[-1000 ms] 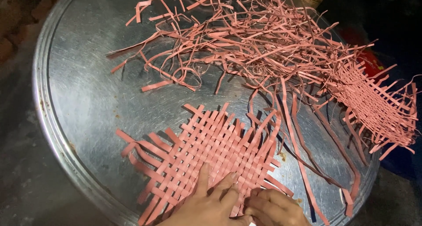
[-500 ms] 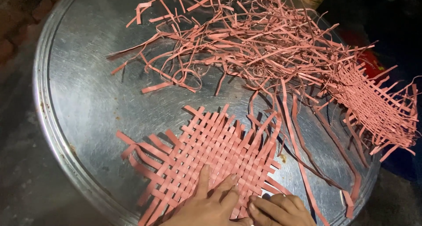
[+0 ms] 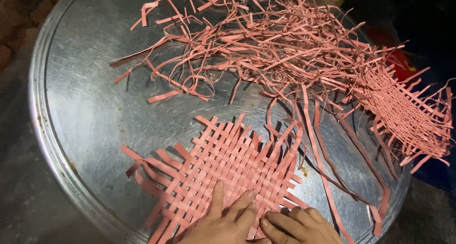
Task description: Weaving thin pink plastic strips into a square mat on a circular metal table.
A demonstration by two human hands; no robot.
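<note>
Left hand (image 3: 222,221) is lying flat, fingers spread, pinning the woven mat (image 3: 223,170) to the tray (image 3: 80,116) — right hand (image 3: 298,225) (fingers curled) is pinching the mat's near edge beside it.

The mat (image 3: 228,173) is pink and flat. It is made of thin strips that go over and under each other, like little squares. It lies turned like a diamond at the near edge of the round shiny surface (image 3: 95,106). Loose strip ends stick out on every side. Its near corner is hidden under the fingers that press on it.
</note>
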